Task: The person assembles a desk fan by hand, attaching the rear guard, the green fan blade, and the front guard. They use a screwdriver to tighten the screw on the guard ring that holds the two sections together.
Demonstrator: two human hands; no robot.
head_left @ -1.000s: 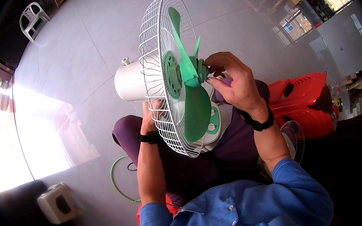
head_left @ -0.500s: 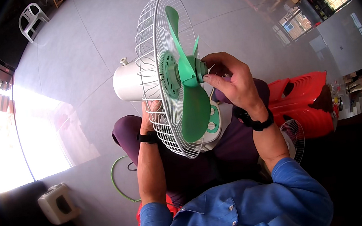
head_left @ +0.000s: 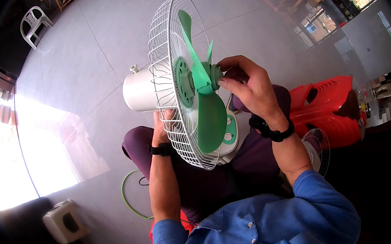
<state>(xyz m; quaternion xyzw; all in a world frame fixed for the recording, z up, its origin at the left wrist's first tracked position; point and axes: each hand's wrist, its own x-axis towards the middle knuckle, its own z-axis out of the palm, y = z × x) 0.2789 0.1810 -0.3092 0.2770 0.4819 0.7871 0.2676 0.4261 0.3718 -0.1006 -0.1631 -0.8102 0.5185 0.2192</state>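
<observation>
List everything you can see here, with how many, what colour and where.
fan: one, white wire guard and motor housing, green blades, on the person's lap
blade cap: one, green, at the blade hub
loose fan guard: one, white, right of the lap
plastic chairs: stacked, red, right
plastic chair: one, white, far left
box: one, white, floor lower left
cord: one, green, floor
left hand: behind the guard, touching it
right hand: fingertips on the blade cap

Blue button-up shirt, sleeves (head_left: 324, 194) rolled to the forearms, 1 pale button visible near the collar. Dark purple trousers (head_left: 202, 188). 2 black bands: 1 at the left wrist (head_left: 161, 149), 1 at the right wrist (head_left: 271, 130).
</observation>
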